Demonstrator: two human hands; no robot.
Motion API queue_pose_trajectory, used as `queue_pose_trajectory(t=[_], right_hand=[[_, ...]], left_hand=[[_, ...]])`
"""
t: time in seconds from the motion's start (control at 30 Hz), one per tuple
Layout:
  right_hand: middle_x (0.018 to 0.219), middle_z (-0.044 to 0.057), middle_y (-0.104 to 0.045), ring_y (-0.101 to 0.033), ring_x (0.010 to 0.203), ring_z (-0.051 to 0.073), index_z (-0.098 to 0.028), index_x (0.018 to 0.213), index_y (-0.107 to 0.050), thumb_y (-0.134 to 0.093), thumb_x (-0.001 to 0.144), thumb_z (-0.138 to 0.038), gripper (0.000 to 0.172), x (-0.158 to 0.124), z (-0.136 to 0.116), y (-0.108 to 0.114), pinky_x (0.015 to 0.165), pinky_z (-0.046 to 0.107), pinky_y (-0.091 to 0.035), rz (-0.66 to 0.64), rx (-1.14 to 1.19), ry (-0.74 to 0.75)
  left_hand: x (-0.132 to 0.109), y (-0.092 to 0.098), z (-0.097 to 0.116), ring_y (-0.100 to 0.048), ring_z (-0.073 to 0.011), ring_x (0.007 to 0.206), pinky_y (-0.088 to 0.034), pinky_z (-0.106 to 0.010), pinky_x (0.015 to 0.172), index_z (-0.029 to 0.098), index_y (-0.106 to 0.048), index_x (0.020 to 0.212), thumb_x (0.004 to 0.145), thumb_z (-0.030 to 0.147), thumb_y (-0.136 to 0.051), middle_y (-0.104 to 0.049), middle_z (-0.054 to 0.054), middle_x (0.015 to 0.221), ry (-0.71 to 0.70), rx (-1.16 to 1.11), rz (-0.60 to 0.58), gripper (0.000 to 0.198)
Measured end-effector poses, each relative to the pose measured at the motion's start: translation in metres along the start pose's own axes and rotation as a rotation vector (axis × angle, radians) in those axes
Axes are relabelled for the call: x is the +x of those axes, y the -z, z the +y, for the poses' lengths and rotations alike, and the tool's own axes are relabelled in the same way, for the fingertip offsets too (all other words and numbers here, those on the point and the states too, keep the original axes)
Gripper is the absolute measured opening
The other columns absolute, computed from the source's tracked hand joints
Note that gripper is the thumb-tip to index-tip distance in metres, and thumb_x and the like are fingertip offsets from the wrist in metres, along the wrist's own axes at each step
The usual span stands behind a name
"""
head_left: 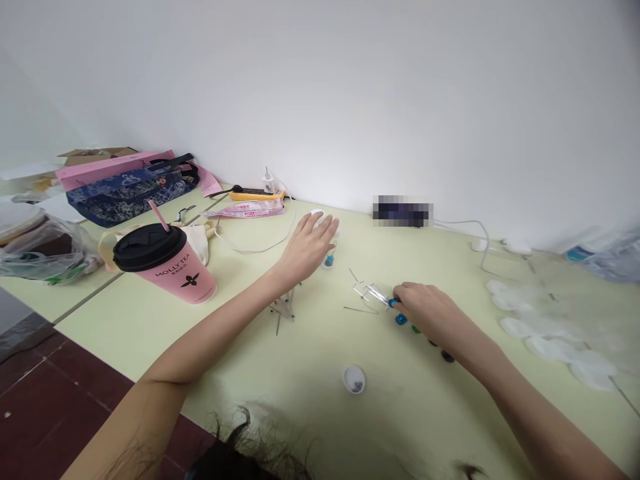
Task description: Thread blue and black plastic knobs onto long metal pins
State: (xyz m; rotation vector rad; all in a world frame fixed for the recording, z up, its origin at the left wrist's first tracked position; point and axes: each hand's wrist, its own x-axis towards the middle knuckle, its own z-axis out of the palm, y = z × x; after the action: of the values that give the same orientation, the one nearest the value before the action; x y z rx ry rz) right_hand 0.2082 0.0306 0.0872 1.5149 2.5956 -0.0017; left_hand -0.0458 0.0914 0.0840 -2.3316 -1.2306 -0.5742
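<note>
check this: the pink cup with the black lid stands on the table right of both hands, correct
Wrong side: the head view shows the pink cup with the black lid on the table left of the left hand and right hand.

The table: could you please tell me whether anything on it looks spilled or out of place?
Nothing is spilled: the pink cup stands upright, lid on. Small beads lie loose beside the right hand, and thin pins lie scattered at mixed angles nearby.
</note>
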Motion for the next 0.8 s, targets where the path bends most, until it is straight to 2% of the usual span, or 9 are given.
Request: queue_pose_trajectory(t=[0.13, 0.3, 0.37, 0.47, 0.6, 0.67, 0.8], right_hand=[[0.073, 0.006, -0.062, -0.059, 0.062, 0.017, -0.016, 0.075, -0.06, -0.046, 0.09, -0.016, 0.021, -0.008, -0.029, 0.002, 0.052, 0.025, -0.032, 0.004, 0.052, 0.116], [0.07, 0.003, -0.061, -0.06, 0.062, 0.016, -0.017, 0.07, -0.06, -0.057, 0.087, -0.016, 0.017, -0.015, -0.06, -0.015, 0.05, 0.025, -0.032, -0.003, 0.085, 0.284], [0.072, 0.002, -0.061, -0.06, 0.063, 0.016, -0.017, 0.071, -0.059, -0.059, 0.088, -0.02, 0.017, -0.014, -0.061, -0.019, 0.051, 0.025, -0.032, 0.012, 0.087, 0.3], [0.075, 0.003, -0.06, -0.06, 0.068, 0.018, -0.017, 0.076, -0.058, -0.054, 0.092, -0.02, 0.017, -0.007, -0.05, -0.02, 0.053, 0.025, -0.035, 0.067, 0.058, 0.247], [0.09, 0.008, -0.058, -0.059, 0.074, 0.019, -0.016, 0.085, -0.055, -0.048, 0.091, -0.007, 0.012, 0.004, -0.037, -0.028, 0.052, 0.025, -0.035, 0.131, -0.021, 0.169], [0.096, 0.009, -0.057, -0.058, 0.073, 0.017, -0.016, 0.087, -0.053, -0.046, 0.087, 0.0, 0.017, 0.008, -0.038, -0.034, 0.049, 0.025, -0.034, 0.131, -0.057, 0.164], [0.088, 0.01, -0.059, -0.058, 0.071, 0.019, -0.015, 0.083, -0.052, -0.043, 0.077, 0.012, 0.029, 0.009, -0.046, -0.043, 0.046, 0.026, -0.029, 0.096, -0.115, 0.171]], left_hand=[[0.001, 0.001, -0.001, -0.038, -0.0312, 0.13, -0.031, -0.048, 0.106, 0.011, -0.043, 0.133, 0.091, 0.019, -0.045, -0.052, -0.016, 0.134, -0.029, -0.043, -0.018, 0.042], [0.002, 0.003, 0.0, -0.039, -0.0315, 0.129, -0.031, -0.048, 0.106, 0.011, -0.043, 0.132, 0.09, 0.021, -0.049, -0.052, -0.017, 0.133, -0.047, -0.053, -0.02, 0.043], [0.002, 0.003, 0.0, -0.039, -0.0313, 0.129, -0.03, -0.047, 0.107, 0.011, -0.043, 0.132, 0.09, 0.02, -0.049, -0.052, -0.017, 0.132, -0.05, -0.05, -0.022, 0.043], [0.002, 0.003, -0.003, -0.04, -0.0313, 0.128, -0.031, -0.048, 0.105, 0.011, -0.044, 0.129, 0.089, 0.018, -0.049, -0.055, -0.017, 0.128, -0.05, -0.043, -0.003, 0.041], [0.001, 0.001, -0.005, -0.044, -0.0305, 0.123, -0.036, -0.046, 0.1, 0.013, -0.049, 0.123, 0.089, 0.014, -0.048, -0.061, -0.014, 0.116, -0.046, -0.052, 0.048, 0.034], [0.001, 0.0, -0.004, -0.047, -0.0287, 0.118, -0.039, -0.042, 0.096, 0.014, -0.05, 0.121, 0.088, 0.015, -0.05, -0.063, -0.013, 0.111, -0.037, -0.086, 0.065, 0.032], [0.0, -0.001, -0.001, -0.049, -0.0292, 0.11, -0.04, -0.041, 0.092, 0.013, -0.053, 0.116, 0.088, 0.021, -0.054, -0.063, -0.014, 0.105, -0.002, -0.071, 0.08, 0.03]])
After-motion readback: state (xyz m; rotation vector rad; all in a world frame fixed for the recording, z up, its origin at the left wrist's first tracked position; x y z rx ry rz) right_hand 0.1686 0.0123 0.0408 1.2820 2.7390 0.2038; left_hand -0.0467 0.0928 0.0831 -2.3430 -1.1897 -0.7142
